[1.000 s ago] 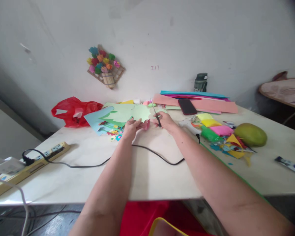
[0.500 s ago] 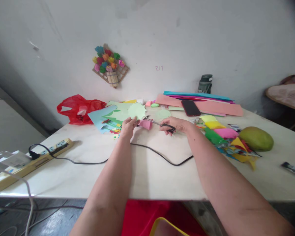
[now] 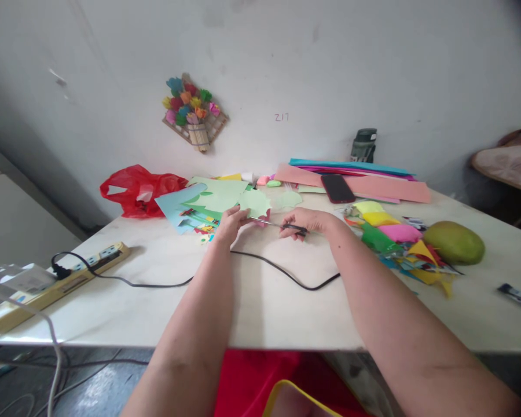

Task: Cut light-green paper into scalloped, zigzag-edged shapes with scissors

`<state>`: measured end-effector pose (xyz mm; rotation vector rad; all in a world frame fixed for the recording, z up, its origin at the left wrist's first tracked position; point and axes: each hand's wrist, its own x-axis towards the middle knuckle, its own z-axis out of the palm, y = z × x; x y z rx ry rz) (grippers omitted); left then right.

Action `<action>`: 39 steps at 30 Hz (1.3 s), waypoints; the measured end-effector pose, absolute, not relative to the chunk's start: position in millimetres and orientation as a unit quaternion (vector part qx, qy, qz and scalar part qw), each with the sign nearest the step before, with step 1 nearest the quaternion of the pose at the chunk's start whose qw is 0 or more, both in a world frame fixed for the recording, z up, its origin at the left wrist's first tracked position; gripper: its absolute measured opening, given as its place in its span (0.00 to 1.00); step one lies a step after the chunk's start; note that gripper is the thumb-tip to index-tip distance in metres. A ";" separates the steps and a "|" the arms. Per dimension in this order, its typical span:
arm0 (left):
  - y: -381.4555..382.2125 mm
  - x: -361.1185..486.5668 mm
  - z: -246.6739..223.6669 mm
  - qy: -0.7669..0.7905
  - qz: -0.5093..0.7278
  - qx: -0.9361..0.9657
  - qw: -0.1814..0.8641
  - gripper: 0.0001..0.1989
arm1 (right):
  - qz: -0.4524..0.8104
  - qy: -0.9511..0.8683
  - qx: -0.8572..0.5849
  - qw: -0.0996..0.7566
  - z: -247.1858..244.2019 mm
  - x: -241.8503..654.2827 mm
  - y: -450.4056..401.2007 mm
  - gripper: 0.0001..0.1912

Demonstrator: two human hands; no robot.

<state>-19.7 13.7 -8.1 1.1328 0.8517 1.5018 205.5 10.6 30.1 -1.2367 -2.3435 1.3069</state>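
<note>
My left hand (image 3: 233, 223) pinches the lower edge of a pale green paper piece (image 3: 255, 202) with a scalloped outline, held above the table. Scissors (image 3: 271, 222) with black handles are in my right hand (image 3: 301, 223), fingers wrapped round the handles. Their blades point left and reach the paper's lower edge beside my left fingers. Behind, a second pale green piece (image 3: 288, 200) lies on the table. A bit of pink paper (image 3: 264, 218) shows just beyond the blades. Left of my left hand are green and blue sheets (image 3: 173, 205) with small coloured scraps.
A red plastic bag (image 3: 143, 191) sits at the back left, a power strip (image 3: 76, 275) nearer. A black cable (image 3: 286, 274) crosses the table. At right are a phone (image 3: 337, 189), coloured sheets, clay packs (image 3: 399, 233), scraps and a green fruit (image 3: 454, 242). A bottle (image 3: 363, 146) stands behind.
The scalloped paper has shifted right and down and turned in my left hand. The scissor blades, apart before, now look nearly closed at its lower edge.
</note>
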 end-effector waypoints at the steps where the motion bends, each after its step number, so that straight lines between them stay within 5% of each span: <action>1: 13.3 -19.7 -7.9 0.352 0.622 0.474 0.515 0.10 | 0.437 -0.792 -0.417 0.091 30.2 204.6 10.3 0.23; 39: 9.3 -18.2 -7.3 0.346 0.579 0.490 0.552 0.09 | 0.405 -0.810 -0.411 0.105 24.8 196.7 12.0 0.17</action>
